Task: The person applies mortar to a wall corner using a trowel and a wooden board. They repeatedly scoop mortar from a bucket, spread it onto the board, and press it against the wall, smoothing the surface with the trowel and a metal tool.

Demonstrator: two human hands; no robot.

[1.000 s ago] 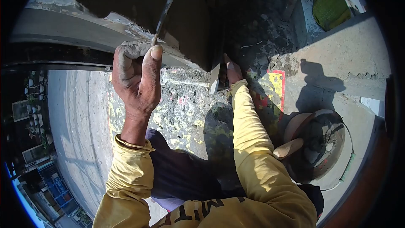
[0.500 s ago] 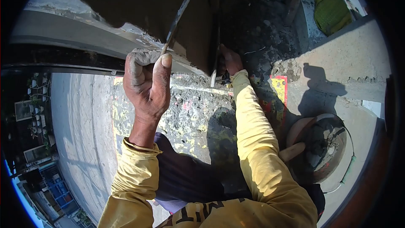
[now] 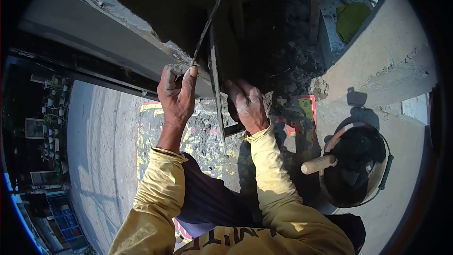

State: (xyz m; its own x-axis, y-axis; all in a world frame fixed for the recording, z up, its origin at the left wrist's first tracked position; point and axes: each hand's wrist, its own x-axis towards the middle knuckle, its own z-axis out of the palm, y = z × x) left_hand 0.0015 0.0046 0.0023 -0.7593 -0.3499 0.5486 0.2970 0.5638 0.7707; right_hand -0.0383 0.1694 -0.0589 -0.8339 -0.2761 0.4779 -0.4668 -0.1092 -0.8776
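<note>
My left hand [image 3: 177, 95], caked in grey mortar, is closed around the lower end of a thin dark rod [image 3: 210, 19] that slants up toward the dark opening overhead. My right hand [image 3: 246, 104] grips a narrow flat metal straightedge [image 3: 217, 89] that stands nearly upright between the two hands, against the edge of a grey concrete ledge [image 3: 118, 38]. Both arms wear yellow sleeves. The top of the straightedge is lost in shadow.
A round pan [image 3: 356, 165] of dark mortar with a wooden handle [image 3: 318, 164] sits at the right on the concrete floor. Mortar-spattered sheeting [image 3: 203, 134] lies under my hands. A yellow-green sack [image 3: 351, 19] lies at the upper right. The street lies far below at left.
My right hand has pulled back from the shadowed corner and now holds the straightedge nearer to me. My left hand with the rod has moved right and up. The view has tilted.
</note>
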